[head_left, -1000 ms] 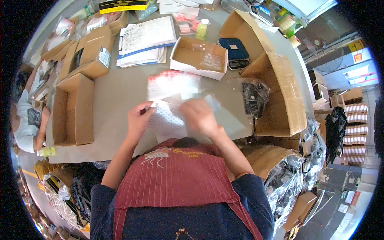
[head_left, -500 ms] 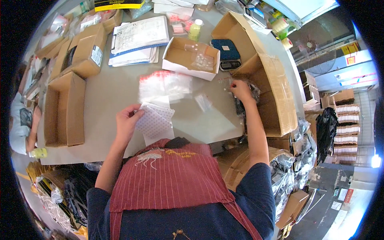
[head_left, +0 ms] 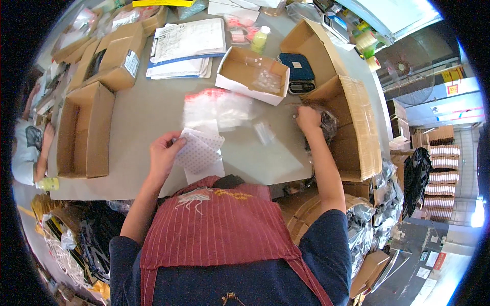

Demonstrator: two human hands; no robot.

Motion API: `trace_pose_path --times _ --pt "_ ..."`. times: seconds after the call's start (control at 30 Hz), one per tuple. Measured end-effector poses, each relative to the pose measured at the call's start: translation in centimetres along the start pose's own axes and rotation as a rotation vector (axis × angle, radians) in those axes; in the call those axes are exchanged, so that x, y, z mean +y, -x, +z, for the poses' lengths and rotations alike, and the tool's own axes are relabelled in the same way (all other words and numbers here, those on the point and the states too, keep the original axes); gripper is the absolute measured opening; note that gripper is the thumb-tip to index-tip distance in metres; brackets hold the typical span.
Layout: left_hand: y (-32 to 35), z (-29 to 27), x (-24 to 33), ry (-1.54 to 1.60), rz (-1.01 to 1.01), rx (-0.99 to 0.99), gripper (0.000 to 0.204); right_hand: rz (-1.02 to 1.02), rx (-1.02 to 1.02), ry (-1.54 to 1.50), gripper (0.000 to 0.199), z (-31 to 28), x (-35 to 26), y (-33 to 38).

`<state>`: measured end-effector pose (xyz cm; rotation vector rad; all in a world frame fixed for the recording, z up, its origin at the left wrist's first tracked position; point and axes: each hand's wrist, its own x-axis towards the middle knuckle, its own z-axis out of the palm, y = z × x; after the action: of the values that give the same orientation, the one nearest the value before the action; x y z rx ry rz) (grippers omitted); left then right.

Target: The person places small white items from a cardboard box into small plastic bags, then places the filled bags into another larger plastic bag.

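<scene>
My left hand pinches a white sheet of small dotted stickers between thumb and fingers, above the near part of the table. Beyond it lies a spread pile of clear zip bags with red top edges. My right hand is closed at the mouth of a cardboard box lying on its side. What its fingers hold is too small to make out. Against that hand sits a clear plastic bag with dark contents, partly hidden by the wrist. A small clear packet rests between my hands.
A white-sided carton holds clear bags of small pale pieces. Beside it is a small scale with a blue pad. Clipboards with papers, a yellow bottle and an open box stand around. Another person's arm is at far left.
The view has shifted slightly, so the table's things appear a little farther right. My left hand still holds the sticker sheet; my right hand remains by the box with its fingers turned more inward.
</scene>
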<state>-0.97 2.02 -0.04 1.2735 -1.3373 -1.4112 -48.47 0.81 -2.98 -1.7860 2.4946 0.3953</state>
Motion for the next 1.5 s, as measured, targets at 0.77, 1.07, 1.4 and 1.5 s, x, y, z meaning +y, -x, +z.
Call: trace_pose_path --times 0.77,1.07,1.4,1.5 --pt "0.2 -0.2 0.0 -0.016 0.053 0.061 0.016 -0.41 0.412 -0.665 0.009 1.2 -12.1 -0.7" --pt "0.5 0.0 -0.3 0.052 0.061 0.064 0.016 -0.444 0.507 -0.719 0.009 2.2 -12.6 3.4" --pt "0.1 0.3 -1.3 0.016 0.029 0.01 0.017 -0.276 0.384 -1.052 0.008 3.3 -11.6 0.8" --pt "-0.1 0.7 -0.2 0.049 0.044 -0.013 0.017 -0.216 0.364 -0.924 0.009 3.5 -12.3 -0.4"
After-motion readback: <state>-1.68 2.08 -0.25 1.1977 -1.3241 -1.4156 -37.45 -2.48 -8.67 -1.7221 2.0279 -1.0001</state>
